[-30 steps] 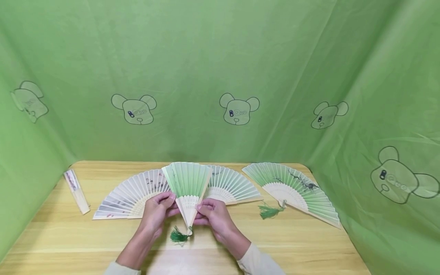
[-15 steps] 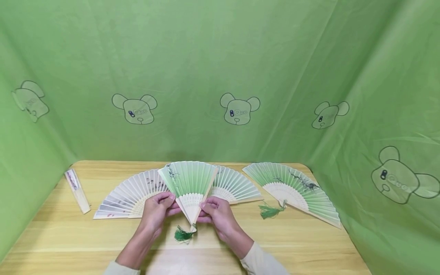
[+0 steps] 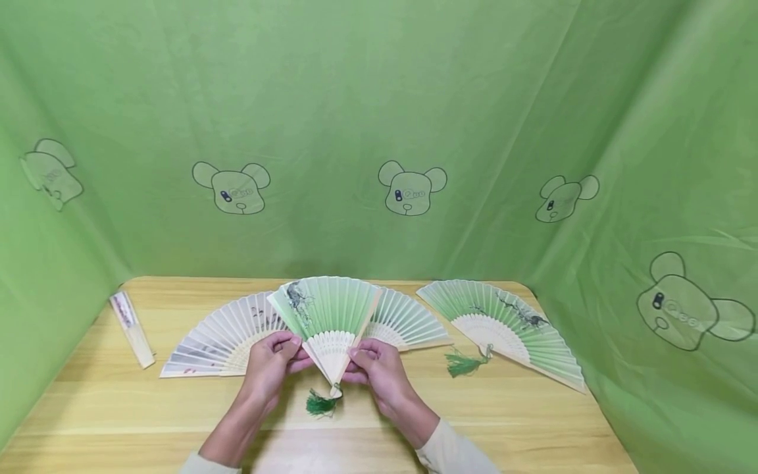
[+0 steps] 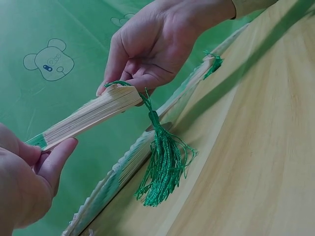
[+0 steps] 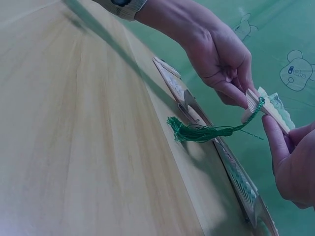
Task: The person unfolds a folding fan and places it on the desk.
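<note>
A green folding fan (image 3: pixel 328 306) with pale ribs and a dark branch print is partly spread, raised over the table. My left hand (image 3: pixel 269 362) pinches its left outer rib between thumb and fingers. On the opposite rib, nearer the pivot, my right hand (image 3: pixel 381 372) pinches with thumb and fingers. A dark green tassel (image 4: pixel 162 162) dangles from the pivot end in the left wrist view. Behind the held fan, a white spread fan (image 3: pixel 207 342) with dark and red marks lies to the left. Another green spread fan (image 3: pixel 408 322) lies to the right, partly hidden.
A third spread green fan (image 3: pixel 503 322) with a branch print lies at the far right, its tassel (image 3: pixel 464 364) on the wood. At the far left lies a folded fan (image 3: pixel 133 329). Green cloth walls (image 3: pixel 331 99) with bear-head drawings surround the wooden table (image 3: pixel 521 421).
The held fan has spread wider, uncovering more of its dark branch print. My right hand has shifted slightly right with its rib, and the tassel has swung right. My left hand stays nearly in place.
</note>
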`<state>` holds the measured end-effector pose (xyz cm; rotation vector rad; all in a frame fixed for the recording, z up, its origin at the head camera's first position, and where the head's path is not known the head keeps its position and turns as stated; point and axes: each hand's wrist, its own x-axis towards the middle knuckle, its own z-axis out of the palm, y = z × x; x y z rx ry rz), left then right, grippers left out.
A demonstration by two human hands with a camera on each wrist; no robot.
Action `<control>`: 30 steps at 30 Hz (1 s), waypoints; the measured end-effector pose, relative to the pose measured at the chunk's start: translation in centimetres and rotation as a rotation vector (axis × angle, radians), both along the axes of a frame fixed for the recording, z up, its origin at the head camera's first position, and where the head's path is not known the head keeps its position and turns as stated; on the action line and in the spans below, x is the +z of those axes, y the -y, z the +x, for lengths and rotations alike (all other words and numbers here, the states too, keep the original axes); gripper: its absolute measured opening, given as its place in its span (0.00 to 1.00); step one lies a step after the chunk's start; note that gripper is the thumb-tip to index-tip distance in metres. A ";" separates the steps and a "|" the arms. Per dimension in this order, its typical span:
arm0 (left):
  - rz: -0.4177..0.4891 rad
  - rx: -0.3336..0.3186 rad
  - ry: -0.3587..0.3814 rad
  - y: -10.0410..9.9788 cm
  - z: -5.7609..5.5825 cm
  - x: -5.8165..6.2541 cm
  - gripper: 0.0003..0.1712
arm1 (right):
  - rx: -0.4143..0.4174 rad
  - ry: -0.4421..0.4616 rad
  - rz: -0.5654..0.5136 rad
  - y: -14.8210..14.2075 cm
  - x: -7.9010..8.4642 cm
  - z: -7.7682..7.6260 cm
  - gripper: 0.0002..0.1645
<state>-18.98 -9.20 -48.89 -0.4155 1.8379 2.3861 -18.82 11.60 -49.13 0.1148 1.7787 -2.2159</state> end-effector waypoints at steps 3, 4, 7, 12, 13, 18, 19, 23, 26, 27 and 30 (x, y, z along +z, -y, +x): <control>-0.001 0.002 -0.008 -0.1 0.1 0.0 0.13 | -0.001 -0.007 -0.004 -0.1 0.0 0.0 0.15; 0.000 0.002 -0.011 -0.1 0.1 -0.1 0.13 | -0.002 -0.009 -0.006 -0.2 0.0 0.0 0.16; 0.004 0.000 -0.016 -0.1 0.2 -0.1 0.12 | -0.003 -0.009 -0.019 -0.3 0.0 0.1 0.14; 0.022 -0.001 -0.027 -0.1 0.4 -0.1 0.12 | 0.000 -0.004 -0.054 -0.5 0.1 0.1 0.12; 0.026 0.001 -0.030 -0.1 0.4 -0.1 0.12 | -0.001 -0.003 -0.058 -0.6 0.1 0.1 0.13; 0.063 0.018 -0.045 0.0 0.5 -0.2 0.12 | -0.021 -0.004 -0.072 -0.7 -0.1 0.2 0.15; 0.070 0.021 -0.047 0.0 0.5 -0.2 0.12 | -0.023 -0.008 -0.075 -0.7 -0.2 0.2 0.15; 0.094 0.029 -0.058 0.0 0.5 -0.4 0.11 | -0.042 0.001 -0.102 -0.8 -0.3 0.2 0.12; 0.106 0.033 -0.059 0.1 0.5 -0.5 0.11 | -0.062 0.008 -0.124 -0.8 -0.3 0.2 0.10; 0.110 0.034 -0.057 0.1 0.5 -0.5 0.11 | -0.070 0.011 -0.132 -0.8 -0.3 0.2 0.09; 0.122 0.037 -0.051 0.2 0.5 -0.4 0.10 | -0.079 0.009 -0.145 -0.9 -0.3 0.2 0.08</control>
